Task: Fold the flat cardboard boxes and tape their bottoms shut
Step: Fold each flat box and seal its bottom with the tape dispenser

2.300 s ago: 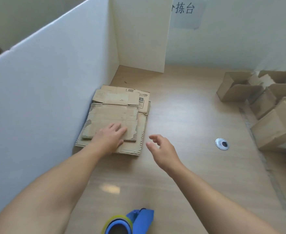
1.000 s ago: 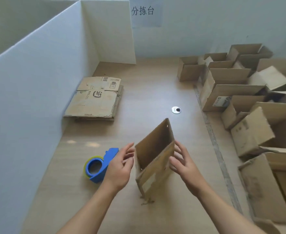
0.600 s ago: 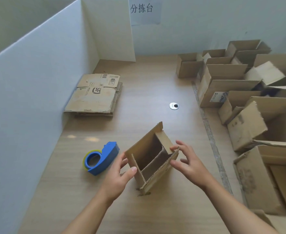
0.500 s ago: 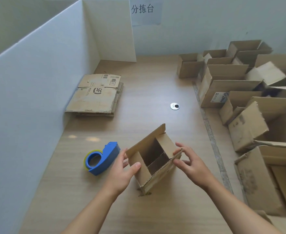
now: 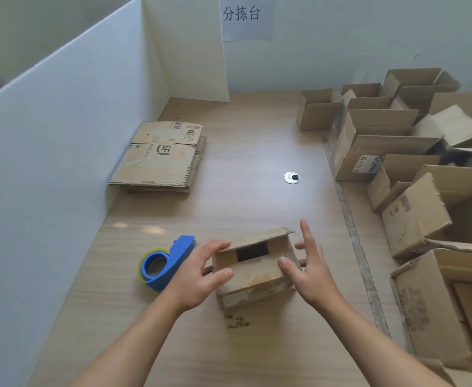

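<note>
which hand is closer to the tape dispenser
Left. The left hand presses the left side of the box, right beside the tape dispenser; the right hand is at the right side, the box between them.

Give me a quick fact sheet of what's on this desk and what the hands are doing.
Box in work: small cardboard box on the table, top flaps nearly closed, dark gap between them
Left hand: pressing on the left flap
Right hand: thumb on the right flap, fingers spread
Tape: blue tape dispenser left of the box, not held
Waiting: stack of flat boxes beside the white partition
Far right: pile of set-up boxes
</note>
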Available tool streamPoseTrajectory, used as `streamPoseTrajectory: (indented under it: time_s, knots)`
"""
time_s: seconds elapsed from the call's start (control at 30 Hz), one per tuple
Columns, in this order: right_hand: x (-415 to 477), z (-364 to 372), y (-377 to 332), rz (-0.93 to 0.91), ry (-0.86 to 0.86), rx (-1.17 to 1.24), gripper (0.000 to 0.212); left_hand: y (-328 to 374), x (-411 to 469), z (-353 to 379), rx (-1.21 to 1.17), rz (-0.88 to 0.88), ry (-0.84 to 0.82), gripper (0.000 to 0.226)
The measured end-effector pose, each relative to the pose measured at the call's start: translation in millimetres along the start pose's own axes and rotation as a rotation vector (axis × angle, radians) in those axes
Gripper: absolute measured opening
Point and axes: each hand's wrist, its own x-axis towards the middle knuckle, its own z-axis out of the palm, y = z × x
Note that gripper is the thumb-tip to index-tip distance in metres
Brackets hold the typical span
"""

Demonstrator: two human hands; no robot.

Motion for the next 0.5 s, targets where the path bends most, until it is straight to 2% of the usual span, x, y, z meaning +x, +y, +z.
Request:
streamPoseTrajectory:
  time_s: [0.1, 0.17, 0.3, 0.4, 0.5]
  knots:
    - [8, 0, -3, -0.062, -0.086, -0.099, 0.06, -14, -4, 5, 0.016, 0.067, 0.059, 0.045]
    - [11, 2, -3, -0.089, -0.128, -0.148, 0.046, -20, -2, 8, -0.022, 0.039, 0.083, 0.046]
    - [10, 6, -4, -0.151, -0.084, -0.205, 0.042, -25, 8, 19, -0.022, -0.011, 0.155, 0.046]
    - [9, 1, 4, -0.14, 0.013, -0.26, 0.037, -29, 14, 33, 0.074, -0.019, 0.07, 0.045]
    - [3, -4, 18, -0.116, 0.018, -0.282, 0.034, -41, 12, 46, 0.081, -0.013, 0.021, 0.045]
